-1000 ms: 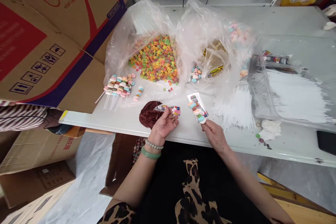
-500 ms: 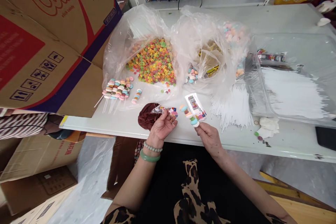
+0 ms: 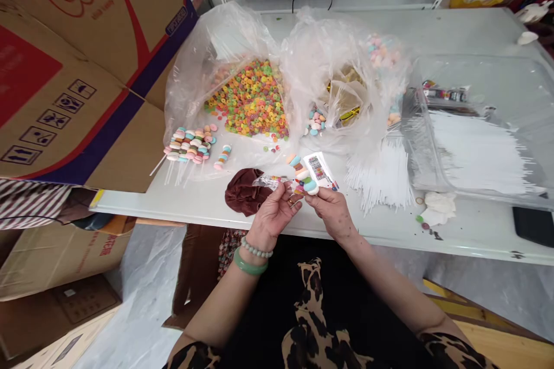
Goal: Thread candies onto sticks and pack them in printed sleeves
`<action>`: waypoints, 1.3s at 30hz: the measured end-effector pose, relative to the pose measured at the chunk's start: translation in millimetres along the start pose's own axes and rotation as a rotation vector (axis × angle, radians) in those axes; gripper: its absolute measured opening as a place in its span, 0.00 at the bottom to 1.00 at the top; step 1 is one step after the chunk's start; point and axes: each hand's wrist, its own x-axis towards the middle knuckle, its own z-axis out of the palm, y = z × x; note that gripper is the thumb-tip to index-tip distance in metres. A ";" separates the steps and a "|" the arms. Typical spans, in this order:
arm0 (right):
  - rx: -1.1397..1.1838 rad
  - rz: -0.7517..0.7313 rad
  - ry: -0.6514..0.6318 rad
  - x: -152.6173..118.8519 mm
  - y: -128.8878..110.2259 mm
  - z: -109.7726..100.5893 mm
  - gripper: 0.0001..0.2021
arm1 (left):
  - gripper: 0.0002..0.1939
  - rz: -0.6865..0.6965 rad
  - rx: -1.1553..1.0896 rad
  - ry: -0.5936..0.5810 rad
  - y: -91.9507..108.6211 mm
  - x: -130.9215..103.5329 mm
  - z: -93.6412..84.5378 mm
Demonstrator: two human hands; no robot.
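My left hand (image 3: 275, 211), with beads and a green bangle at its wrist, pinches a clear printed wrapper (image 3: 272, 182) above a dark red cloth (image 3: 243, 191). My right hand (image 3: 331, 210) is closed on the lower end of a candy skewer (image 3: 302, 172) of pastel discs, which leans up to the left. The skewer's lower end overlaps the wrapper's right end between both hands. Just behind it lies a stack of printed white wrappers (image 3: 319, 167). More candy skewers (image 3: 190, 145) lie at the left, beside a short candy stack (image 3: 223, 157).
Behind the hands are a bag of coloured ring candies (image 3: 255, 104) and another plastic bag (image 3: 329, 57). White sticks (image 3: 383, 176) lie to the right, beside a clear tray (image 3: 489, 189). A large carton (image 3: 86, 69) stands at the left, a black phone (image 3: 534, 225) at the right.
My right hand has moved left with the candy skewer, bringing it against the wrapper. My left hand has shifted slightly right. The view has moved a little.
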 end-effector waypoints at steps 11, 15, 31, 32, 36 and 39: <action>0.158 0.126 -0.045 9.5 9.9 -1.4 0.15 | 0.07 0.233 0.094 0.025 -18.7 1.6 -1.2; 0.171 0.193 -0.147 7.2 11.9 4.2 0.16 | 0.05 0.258 0.061 0.041 -17.5 5.1 -3.9; 0.436 0.371 -0.049 11.6 9.8 5.4 0.15 | 0.07 0.191 0.151 -0.039 -13.3 4.8 -3.1; 0.440 0.373 -0.039 12.0 10.3 5.4 0.15 | 0.07 0.197 0.150 -0.038 -13.0 6.2 -3.8; 0.417 0.371 -0.019 16.2 11.5 4.7 0.20 | 0.07 0.245 0.129 0.005 -12.7 10.4 -5.4; 0.337 0.332 -0.031 18.4 10.6 2.3 0.24 | 0.06 0.220 0.140 -0.009 -12.4 11.6 -5.7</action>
